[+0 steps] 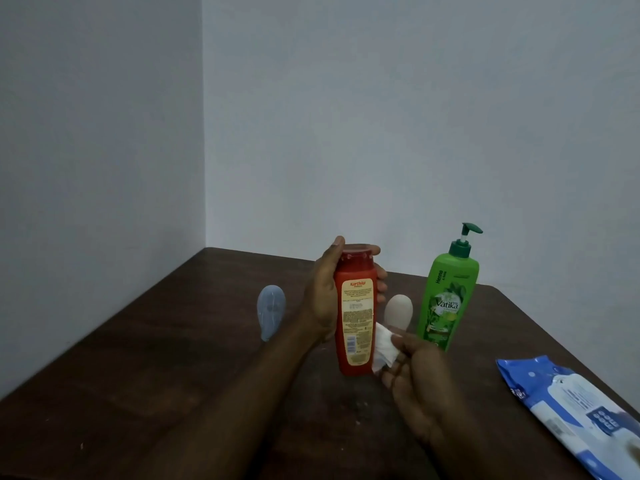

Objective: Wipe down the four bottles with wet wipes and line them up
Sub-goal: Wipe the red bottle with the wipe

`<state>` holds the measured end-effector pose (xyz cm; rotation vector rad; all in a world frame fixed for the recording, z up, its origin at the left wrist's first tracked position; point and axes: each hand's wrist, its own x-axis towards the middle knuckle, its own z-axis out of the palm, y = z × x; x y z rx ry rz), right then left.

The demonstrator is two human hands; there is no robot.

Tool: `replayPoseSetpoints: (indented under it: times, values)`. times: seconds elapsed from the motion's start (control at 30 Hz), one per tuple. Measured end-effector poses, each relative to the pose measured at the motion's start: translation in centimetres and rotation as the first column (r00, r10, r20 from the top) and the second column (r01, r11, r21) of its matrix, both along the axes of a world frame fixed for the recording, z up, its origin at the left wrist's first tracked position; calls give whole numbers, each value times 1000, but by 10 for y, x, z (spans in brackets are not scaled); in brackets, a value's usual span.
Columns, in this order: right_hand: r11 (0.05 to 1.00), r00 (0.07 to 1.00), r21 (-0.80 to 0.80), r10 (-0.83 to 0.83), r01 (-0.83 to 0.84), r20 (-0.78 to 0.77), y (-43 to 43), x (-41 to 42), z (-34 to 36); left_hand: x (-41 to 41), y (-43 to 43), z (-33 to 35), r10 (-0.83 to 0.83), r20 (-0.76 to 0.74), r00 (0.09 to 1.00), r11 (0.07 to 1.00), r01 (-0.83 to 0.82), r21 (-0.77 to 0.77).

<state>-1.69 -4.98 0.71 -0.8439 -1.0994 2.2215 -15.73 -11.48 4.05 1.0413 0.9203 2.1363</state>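
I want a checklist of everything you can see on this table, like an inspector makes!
Surface: dark brown wooden table, a few pale specks near the middle.
Job's things: red bottle held upright; green pump bottle standing to its right; blue bottle to the left; white bottle behind, partly hidden; white wet wipe pressed against the red bottle's lower side.
Clutter: blue and white wipes pack lying flat at the right edge.
Grippers: left hand wrapped around the red bottle; right hand holding the wipe.
Cables: nothing seen.
Surroundings: plain pale walls meeting in a corner.
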Motion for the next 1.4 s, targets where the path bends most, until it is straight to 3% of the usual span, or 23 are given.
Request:
replayPoseSetpoints:
  times: [0.13,0.33,0.47,0.67,0.8,1.0,1.17,1.4]
  values:
    - [977,998,208,-48,54,-33,-3,-8,12,6,2,-2,35,-47,998,998,-37,-54]
    - [970,999,238,-47,41,21,3,-5,12,10,0,-3,102,-139,985,988,-116,-98]
    - [982,997,172,69,-75,43,7,1,19,14,0,-5,63,-264,963,972,-119,-202]
    - [978,958,116,194,-173,-210,13,7,29,16,-2,1,-37,-221,975,970,-18,-244]
    - [972,929,206,179,-116,-323,20,6,28,15,-1,-2,-38,-246,969,959,-34,-282]
    - [893,957,424,238,-150,-163,25,11,39,16,1,-3,-28,-333,943,938,-90,-334]
    - [852,990,517,126,-75,-64,27,8,48,26,-1,-3,42,-533,845,868,-295,-400]
    - [948,968,254,-143,195,-208,37,-1,43,26,5,-7,70,-529,846,891,-292,-348]
